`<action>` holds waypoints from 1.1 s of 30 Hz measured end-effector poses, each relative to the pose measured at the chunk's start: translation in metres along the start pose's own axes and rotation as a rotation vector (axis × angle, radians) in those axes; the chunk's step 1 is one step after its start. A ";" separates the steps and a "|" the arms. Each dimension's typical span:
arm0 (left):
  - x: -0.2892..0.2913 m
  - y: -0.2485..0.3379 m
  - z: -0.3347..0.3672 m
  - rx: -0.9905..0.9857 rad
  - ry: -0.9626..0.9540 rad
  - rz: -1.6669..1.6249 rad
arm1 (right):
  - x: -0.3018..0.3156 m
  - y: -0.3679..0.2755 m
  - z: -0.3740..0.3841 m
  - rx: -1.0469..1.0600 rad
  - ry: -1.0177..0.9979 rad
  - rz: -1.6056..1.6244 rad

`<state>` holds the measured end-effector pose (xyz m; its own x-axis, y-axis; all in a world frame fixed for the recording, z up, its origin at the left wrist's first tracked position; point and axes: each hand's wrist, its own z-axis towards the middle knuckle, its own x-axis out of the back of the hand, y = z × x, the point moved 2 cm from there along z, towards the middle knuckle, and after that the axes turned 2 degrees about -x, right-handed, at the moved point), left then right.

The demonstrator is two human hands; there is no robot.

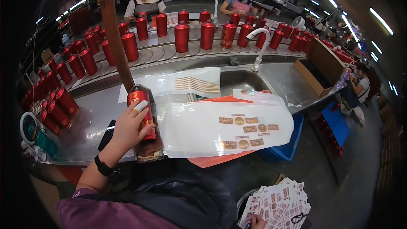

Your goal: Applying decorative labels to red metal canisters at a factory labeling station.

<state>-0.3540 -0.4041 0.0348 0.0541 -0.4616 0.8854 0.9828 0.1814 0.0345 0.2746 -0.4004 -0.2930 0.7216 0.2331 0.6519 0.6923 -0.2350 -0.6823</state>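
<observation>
My left hand is wrapped over a red bottle that lies tilted in a narrow holder with a brown cloth. A white cover sits on one of its fingers. Right of the bottle, a white backing sheet carries gold and brown decals. Low in the view, my right hand is closed at the near edge of a fanned stack of printed decal sheets. It seems to pinch a sheet there, though the frame's edge cuts the hand off.
Red bottles line a curved conveyor across the front. A white faucet rises over a steel sink. An open carton stands at right, a blue bin below the bench. A brown post rises at left. Two people sit opposite.
</observation>
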 end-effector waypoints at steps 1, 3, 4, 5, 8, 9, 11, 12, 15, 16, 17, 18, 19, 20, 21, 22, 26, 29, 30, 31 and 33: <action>0.000 0.001 0.000 0.007 -0.010 -0.001 | 0.000 -0.001 -0.001 -0.011 -0.010 0.040; 0.000 0.000 0.000 0.027 -0.021 -0.032 | 0.002 -0.005 -0.002 -0.018 -0.018 0.062; 0.000 0.000 -0.001 0.052 -0.037 -0.059 | 0.004 -0.012 -0.006 -0.025 -0.033 0.082; 0.002 0.000 -0.001 0.054 -0.038 -0.063 | 0.002 -0.003 -0.005 0.028 0.006 0.016; 0.004 0.001 -0.002 0.040 -0.022 -0.067 | 0.003 -0.001 -0.006 -0.026 -0.027 -0.050; 0.004 0.001 -0.002 0.027 -0.004 -0.056 | 0.003 -0.001 -0.006 -0.057 -0.034 -0.048; 0.005 0.001 -0.003 0.015 0.016 -0.046 | 0.001 0.007 -0.005 -0.042 -0.015 -0.040; 0.005 0.000 -0.003 0.012 0.020 -0.047 | 0.001 0.011 -0.005 -0.029 0.003 -0.030; 0.006 -0.001 -0.007 0.000 0.034 -0.040 | -0.002 0.017 -0.002 0.015 0.025 -0.032; 0.007 -0.001 -0.007 -0.016 0.043 -0.034 | -0.004 0.019 -0.002 0.025 0.016 -0.033; 0.007 -0.001 -0.006 -0.004 0.045 -0.025 | -0.004 0.024 -0.003 0.036 0.030 -0.040; 0.007 0.001 -0.005 -0.013 0.049 -0.041 | -0.005 0.029 -0.002 0.047 0.044 -0.046; 0.006 0.002 -0.005 -0.023 0.051 -0.058 | -0.004 0.030 -0.005 0.066 0.056 -0.057; 0.006 0.001 -0.005 -0.015 0.051 -0.051 | -0.005 0.030 -0.004 0.073 0.048 -0.058; 0.006 0.000 -0.005 -0.020 0.066 -0.045 | -0.006 0.031 -0.003 0.068 0.049 -0.075; 0.007 0.001 -0.005 -0.029 0.079 -0.041 | -0.005 0.031 -0.003 0.059 0.053 -0.092; 0.014 0.003 -0.002 0.006 0.090 -0.052 | -0.005 0.032 -0.003 0.051 0.037 -0.099; 0.018 0.003 0.001 0.062 0.046 -0.065 | -0.004 0.020 -0.001 0.022 0.037 -0.089; 0.020 0.004 0.002 0.048 0.082 -0.073 | -0.002 0.014 -0.001 0.029 0.030 -0.107; 0.021 0.005 0.004 0.028 0.121 -0.085 | 0.000 0.007 -0.003 0.033 0.029 -0.122; 0.020 0.005 0.006 0.003 0.118 -0.097 | -0.003 0.016 -0.001 0.030 0.027 -0.099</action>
<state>-0.3490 -0.4071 0.0558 -0.0208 -0.5762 0.8170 0.9838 0.1337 0.1193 0.2833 -0.4062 -0.3053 0.6502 0.2278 0.7248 0.7597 -0.1836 -0.6238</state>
